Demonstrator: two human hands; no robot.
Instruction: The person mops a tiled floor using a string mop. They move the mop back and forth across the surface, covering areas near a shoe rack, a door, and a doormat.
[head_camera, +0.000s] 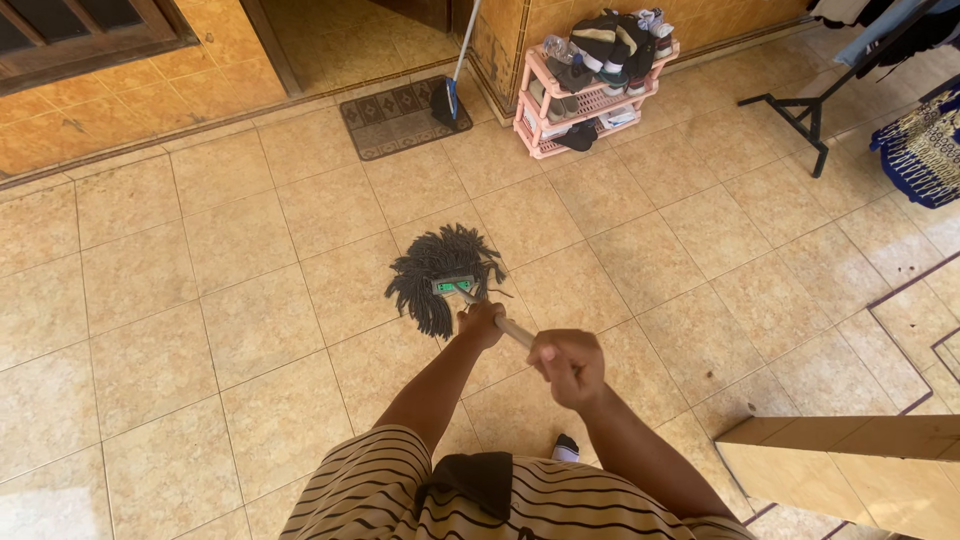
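A mop with a dark grey stringy head (440, 275) and a green clamp lies spread on the tan tiled floor (200, 300) in front of me. Its pale handle (512, 331) runs back toward my body. My left hand (481, 324) grips the handle lower down, close to the mop head. My right hand (567, 367) is closed around the handle higher up, nearer to me. Part of the handle is hidden inside both fists.
A pink shoe rack (590, 95) full of shoes stands by the far wall. A doormat (400, 118) with a broom (452, 75) on it lies at a doorway. A black drying stand (815, 105) with clothes is at the right; a wooden board (850, 470) is near right.
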